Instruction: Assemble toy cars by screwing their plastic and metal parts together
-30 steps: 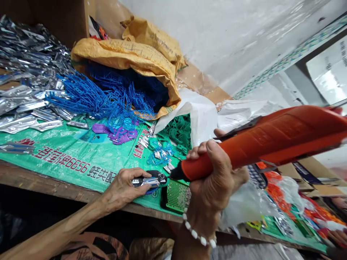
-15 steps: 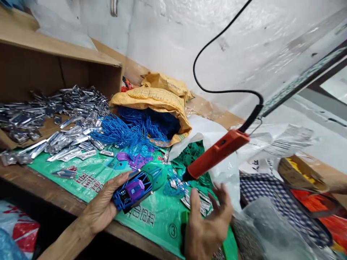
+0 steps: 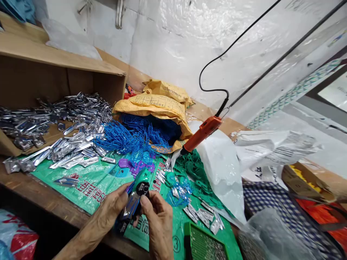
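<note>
My left hand [image 3: 114,204] grips a toy car [image 3: 132,206] by its side, low over the front of the bench. Its silver and black underside faces me, with a green body part and a black wheel at the far end. Closed at the car's right side is my right hand [image 3: 159,224], thumb against the black part near the wheel; its other fingertips are partly hidden. An orange electric screwdriver [image 3: 202,134] hangs tilted beyond the hands, touched by neither. To the right, a green tray [image 3: 207,245] holds many tiny metal pieces.
Silver parts [image 3: 73,144] spill from a cardboard box [image 3: 108,86]. Blue frames [image 3: 121,137] pour from a yellow sack [image 3: 151,103], with purple pieces [image 3: 135,168] in front. Green parts [image 3: 192,168] lie by a white bag [image 3: 222,173]. A printed green sheet [image 3: 81,191] covers the bench.
The toy car has been turned over from its purple-and-blue top to its underside. My right hand has moved left from near the tray onto the car. The screwdriver has swung up and away.
</note>
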`<state>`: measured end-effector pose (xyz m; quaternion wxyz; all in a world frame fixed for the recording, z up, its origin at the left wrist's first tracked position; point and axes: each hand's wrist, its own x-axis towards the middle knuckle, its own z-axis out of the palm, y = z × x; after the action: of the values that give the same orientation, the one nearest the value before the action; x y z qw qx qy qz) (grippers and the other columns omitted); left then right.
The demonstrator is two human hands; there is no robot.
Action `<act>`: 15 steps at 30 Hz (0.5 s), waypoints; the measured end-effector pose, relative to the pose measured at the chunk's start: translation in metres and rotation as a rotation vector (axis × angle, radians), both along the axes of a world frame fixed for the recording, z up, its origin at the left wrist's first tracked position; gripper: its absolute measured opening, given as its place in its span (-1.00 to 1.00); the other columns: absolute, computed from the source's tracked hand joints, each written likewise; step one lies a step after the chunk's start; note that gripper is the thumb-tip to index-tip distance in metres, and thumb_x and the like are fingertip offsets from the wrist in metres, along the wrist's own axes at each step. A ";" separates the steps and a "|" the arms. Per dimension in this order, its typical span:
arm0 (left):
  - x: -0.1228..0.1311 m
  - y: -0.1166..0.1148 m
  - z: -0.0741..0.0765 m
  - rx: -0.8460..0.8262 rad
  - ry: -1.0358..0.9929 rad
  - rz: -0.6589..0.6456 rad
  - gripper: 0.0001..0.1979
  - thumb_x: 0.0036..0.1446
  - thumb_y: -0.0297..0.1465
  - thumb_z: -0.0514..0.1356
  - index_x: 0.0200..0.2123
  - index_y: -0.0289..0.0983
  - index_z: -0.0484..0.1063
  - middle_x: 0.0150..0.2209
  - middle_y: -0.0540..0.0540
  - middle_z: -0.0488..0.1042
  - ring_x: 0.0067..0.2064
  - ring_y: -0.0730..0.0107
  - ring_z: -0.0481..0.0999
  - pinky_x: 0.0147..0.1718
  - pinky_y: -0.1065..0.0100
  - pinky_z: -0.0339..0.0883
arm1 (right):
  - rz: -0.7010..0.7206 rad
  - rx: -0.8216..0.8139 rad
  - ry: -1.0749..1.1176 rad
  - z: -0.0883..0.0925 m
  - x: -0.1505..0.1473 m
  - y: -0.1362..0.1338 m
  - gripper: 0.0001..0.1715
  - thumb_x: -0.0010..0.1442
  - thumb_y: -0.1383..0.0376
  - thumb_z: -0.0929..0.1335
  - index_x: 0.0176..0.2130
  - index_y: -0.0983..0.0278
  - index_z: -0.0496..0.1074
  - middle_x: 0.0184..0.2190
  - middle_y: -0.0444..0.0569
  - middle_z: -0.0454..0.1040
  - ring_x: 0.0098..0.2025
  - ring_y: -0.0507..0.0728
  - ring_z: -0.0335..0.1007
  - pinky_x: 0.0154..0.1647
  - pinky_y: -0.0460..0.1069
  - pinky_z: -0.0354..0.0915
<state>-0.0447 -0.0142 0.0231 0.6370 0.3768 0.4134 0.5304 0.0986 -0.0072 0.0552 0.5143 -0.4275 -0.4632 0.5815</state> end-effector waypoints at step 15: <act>-0.009 0.002 0.018 -0.053 -0.112 0.290 -0.48 0.08 0.08 0.35 -0.18 -0.25 0.57 -0.55 0.02 0.47 -0.50 0.34 0.51 -0.46 0.38 0.46 | 0.247 0.038 -0.068 0.012 -0.028 0.038 -0.53 0.09 -0.10 0.50 -0.37 0.25 0.55 -0.70 -0.19 0.41 -0.74 0.02 0.25 -0.70 -0.08 0.25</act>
<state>-0.0540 -0.0119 0.0407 0.5856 0.2661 0.4410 0.6259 0.0705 0.0308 0.0669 0.4306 -0.3771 -0.5404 0.6168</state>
